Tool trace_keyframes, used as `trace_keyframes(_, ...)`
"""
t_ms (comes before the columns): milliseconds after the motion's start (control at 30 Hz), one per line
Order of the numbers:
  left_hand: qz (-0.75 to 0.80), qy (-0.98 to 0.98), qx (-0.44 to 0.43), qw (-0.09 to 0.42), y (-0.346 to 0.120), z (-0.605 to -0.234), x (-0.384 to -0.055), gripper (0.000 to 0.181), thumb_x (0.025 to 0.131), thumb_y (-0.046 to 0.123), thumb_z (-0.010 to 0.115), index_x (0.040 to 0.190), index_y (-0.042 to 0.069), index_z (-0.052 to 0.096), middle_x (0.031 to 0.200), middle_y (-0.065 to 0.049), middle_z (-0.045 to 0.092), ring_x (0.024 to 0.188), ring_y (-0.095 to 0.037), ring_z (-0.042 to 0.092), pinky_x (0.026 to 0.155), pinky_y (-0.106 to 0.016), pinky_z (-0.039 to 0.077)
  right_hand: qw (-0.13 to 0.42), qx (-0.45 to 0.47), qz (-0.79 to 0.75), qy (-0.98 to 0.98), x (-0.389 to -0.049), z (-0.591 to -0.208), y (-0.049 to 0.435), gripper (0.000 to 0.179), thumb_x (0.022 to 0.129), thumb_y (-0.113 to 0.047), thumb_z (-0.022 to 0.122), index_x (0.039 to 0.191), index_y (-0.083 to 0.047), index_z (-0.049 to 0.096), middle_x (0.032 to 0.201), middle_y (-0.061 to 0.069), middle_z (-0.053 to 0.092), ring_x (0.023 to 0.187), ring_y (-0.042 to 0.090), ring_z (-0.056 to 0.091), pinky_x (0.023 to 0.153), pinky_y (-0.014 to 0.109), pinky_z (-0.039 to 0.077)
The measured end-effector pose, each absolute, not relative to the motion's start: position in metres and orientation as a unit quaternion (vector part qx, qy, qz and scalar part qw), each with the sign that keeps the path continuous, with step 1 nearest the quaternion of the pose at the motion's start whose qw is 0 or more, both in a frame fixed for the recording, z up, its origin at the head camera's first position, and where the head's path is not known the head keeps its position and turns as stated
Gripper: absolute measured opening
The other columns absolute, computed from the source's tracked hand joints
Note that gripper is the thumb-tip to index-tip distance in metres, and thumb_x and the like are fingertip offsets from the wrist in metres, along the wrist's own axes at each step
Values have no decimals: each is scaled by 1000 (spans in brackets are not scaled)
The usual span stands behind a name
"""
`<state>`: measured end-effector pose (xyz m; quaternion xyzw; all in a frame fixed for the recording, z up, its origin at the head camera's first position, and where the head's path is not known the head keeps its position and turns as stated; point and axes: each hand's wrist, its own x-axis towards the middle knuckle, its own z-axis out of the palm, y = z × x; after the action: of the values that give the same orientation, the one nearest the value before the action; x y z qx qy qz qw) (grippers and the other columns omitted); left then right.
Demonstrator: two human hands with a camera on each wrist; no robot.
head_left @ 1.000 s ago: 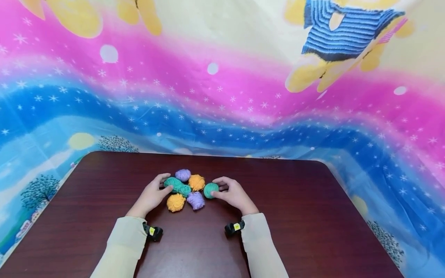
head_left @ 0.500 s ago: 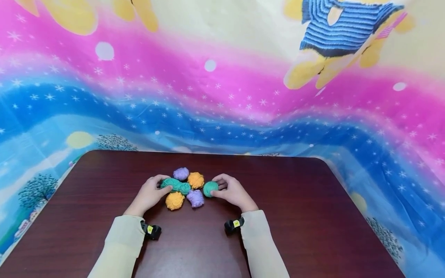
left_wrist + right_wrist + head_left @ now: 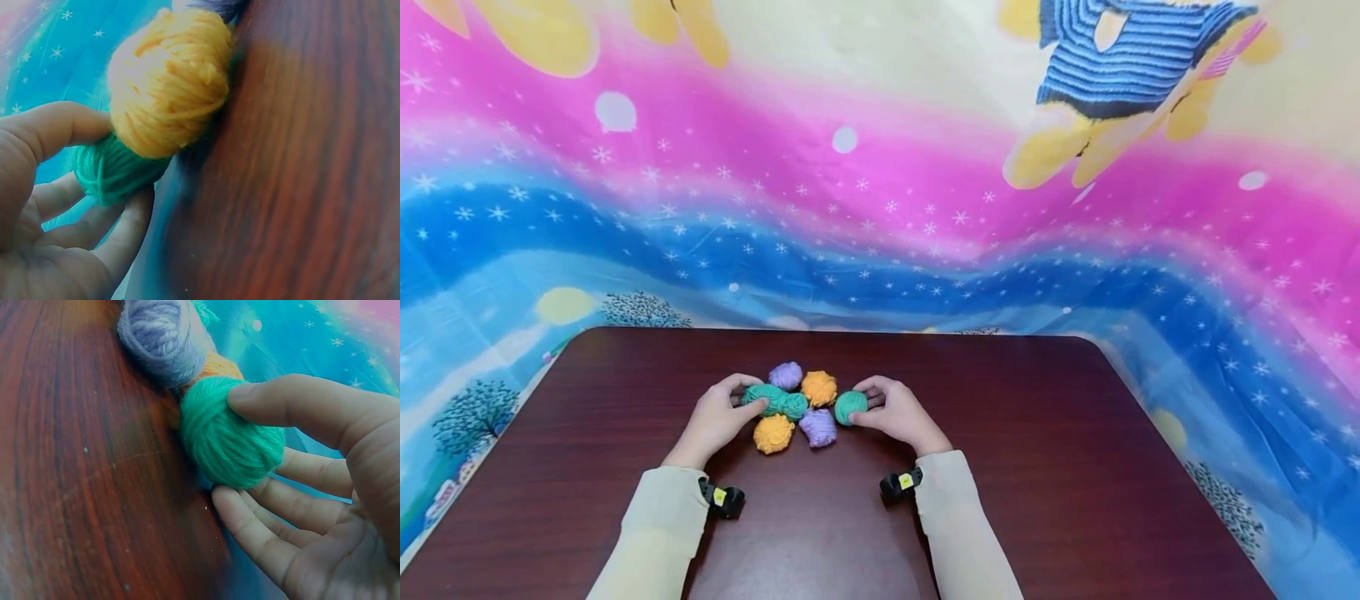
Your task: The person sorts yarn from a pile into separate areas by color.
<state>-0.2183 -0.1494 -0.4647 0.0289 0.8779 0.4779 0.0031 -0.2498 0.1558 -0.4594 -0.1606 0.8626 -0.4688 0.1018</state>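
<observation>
My left hand [image 3: 711,421] holds a green yarn ball [image 3: 762,398] at the left of a cluster, thumb on the near side and fingers behind. In the left wrist view, an orange yarn ball [image 3: 169,81] partly covers that green ball [image 3: 115,172]. At the right end, my right hand [image 3: 901,417] grips another green yarn ball [image 3: 851,408], its thumb on top in the right wrist view. Between the hands are a smaller green ball [image 3: 793,406], two purple yarn balls, one far [image 3: 786,375] and one near [image 3: 818,427], and a second orange ball [image 3: 819,388].
The balls lie on a dark reddish-brown table [image 3: 1037,467], toward its far edge. Behind the table hangs a colourful printed cloth [image 3: 880,217]. Black wrist cameras [image 3: 727,502] sit at both cuffs.
The head view has shifted slightly, so everything sits a little further left. Both hands keep their hold on the green balls, with little movement among the yarn balls.
</observation>
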Motion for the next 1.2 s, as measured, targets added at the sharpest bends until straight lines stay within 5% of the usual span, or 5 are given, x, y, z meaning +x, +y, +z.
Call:
trace_keyframes(300,488,873,27,-16,-150,-461,-218,36,99,23,67,129,4,60,129,-24,60,118,-42,60,89,-51,55,88,-148,-466,868,-250,-460,157,41,84,-24,85,119,-13,68,109,2,67,98,20,63,80,35,57)
trace_keyframes(767,550,835,-1,-21,-152,-445,-214,53,100,41,65,134,2,54,139,-24,54,130,-44,52,104,-58,45,46,-145,-488,859,-249,-457,158,41,86,-21,83,123,-15,68,110,2,67,99,21,64,80,35,58)
trace_keyframes(1200,619,783,-26,-53,-129,-434,-209,50,96,41,70,124,2,57,128,-19,60,118,-33,62,95,-42,51,11,-124,-508,852,-250,-445,161,44,86,-18,82,127,-14,66,113,6,66,100,23,65,83,39,58)
